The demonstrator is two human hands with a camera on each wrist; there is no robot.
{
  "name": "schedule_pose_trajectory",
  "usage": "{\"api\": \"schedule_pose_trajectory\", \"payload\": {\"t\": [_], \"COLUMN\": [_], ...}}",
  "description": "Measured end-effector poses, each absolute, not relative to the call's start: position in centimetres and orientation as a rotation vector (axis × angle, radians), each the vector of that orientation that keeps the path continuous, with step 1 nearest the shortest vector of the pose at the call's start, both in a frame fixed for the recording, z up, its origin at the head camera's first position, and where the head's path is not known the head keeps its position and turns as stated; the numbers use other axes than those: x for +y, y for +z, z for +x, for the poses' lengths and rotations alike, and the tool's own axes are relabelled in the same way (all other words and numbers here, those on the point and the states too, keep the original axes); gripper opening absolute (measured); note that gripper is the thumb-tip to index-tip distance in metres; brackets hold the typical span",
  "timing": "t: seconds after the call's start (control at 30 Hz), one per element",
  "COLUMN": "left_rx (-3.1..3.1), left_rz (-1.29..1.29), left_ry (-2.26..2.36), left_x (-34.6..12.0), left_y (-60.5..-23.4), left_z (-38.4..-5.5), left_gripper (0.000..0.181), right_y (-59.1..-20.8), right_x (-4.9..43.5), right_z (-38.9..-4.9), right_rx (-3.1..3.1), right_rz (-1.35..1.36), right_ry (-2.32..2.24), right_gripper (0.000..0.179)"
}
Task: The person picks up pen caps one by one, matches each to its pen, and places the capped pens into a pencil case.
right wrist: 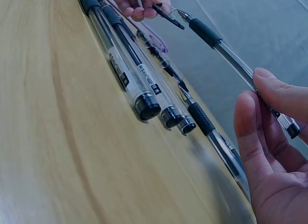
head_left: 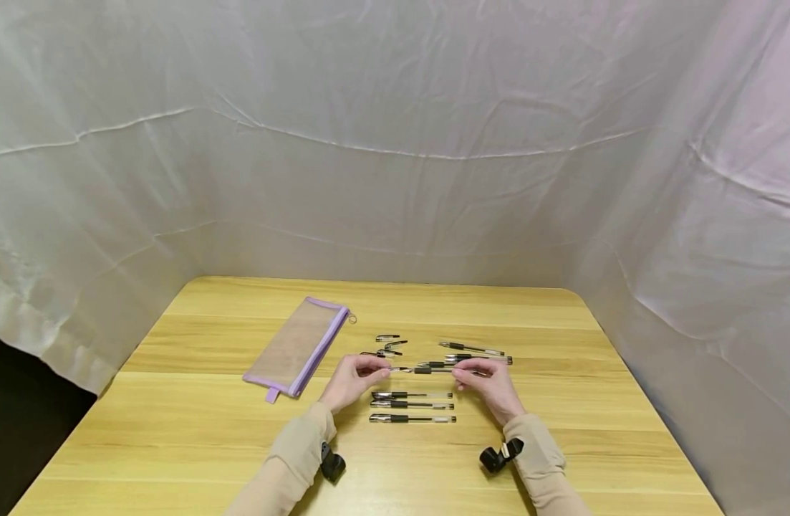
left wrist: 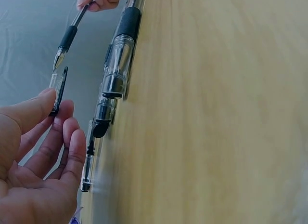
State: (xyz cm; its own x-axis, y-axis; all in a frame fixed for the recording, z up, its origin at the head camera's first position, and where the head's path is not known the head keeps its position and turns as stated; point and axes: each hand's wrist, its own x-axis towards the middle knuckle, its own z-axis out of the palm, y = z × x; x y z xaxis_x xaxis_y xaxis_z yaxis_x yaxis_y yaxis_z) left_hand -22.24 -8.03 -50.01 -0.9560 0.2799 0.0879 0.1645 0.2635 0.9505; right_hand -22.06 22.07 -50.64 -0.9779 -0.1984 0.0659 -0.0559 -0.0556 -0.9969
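A cap [left wrist: 60, 89] is pinched between thumb and fingers of the left hand [head_left: 351, 380]; a pen [right wrist: 231, 59] is gripped near the rear of its barrel by the right hand [head_left: 488, 385]. Both items are held above the desk [head_left: 175, 444], the pen's tip just at the cap's mouth; whether it has entered cannot be told. Because the pen is held far behind its tip, misalignment is judged the chief risk: the rim could be struck and the point damaged, or the left fingers inked. The cap, being pinched narrowly, could be twisted loose and lost among the loose caps [head_left: 389, 352] beyond the left hand. Three capped pens [head_left: 412, 405] on the near side could be rolled by a lowered wrist. Farther out, uncapped pens [head_left: 478, 357] could be brushed and the desk marked. The pouch [head_left: 298, 340], well to the left, is judged little exposed.
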Motion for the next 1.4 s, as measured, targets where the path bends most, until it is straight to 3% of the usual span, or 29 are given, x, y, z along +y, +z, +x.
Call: {"api": "schedule_pose_trajectory", "payload": {"t": [0.57,1.4], "left_rx": [2.431,2.426], "left_rz": [0.420,0.443], "left_ry": [1.789,1.734], "left_x": [-7.74,-7.63], "left_y": [-49.84,-49.54], "left_z": [-22.00,-22.03], "left_gripper": [0.022,0.021], "right_y": [-50.52,-50.55], "right_x": [21.59,21.32], "right_z": [-22.07,-22.09], "right_rx": [2.063,2.105], "right_rz": [-0.279,-0.279], "right_ry": [-2.180,-2.164], "right_gripper": [0.043,0.038]}}
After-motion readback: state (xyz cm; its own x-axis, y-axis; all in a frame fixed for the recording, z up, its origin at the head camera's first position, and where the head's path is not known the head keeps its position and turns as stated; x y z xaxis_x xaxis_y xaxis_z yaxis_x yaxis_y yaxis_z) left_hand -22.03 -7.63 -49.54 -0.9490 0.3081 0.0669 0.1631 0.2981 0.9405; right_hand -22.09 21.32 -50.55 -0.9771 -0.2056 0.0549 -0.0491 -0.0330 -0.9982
